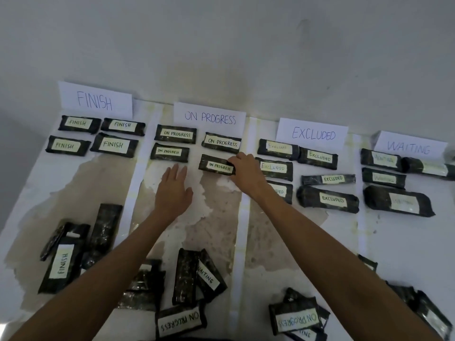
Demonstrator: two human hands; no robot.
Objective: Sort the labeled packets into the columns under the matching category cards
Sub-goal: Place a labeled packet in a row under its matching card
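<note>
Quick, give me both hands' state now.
Left hand: open, fingers straight, holding nothing.
Right hand: grips an ON PROGRESS packet.

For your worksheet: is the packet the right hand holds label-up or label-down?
Label-up: the packet shows ON PROGRESS beside the right hand.
</note>
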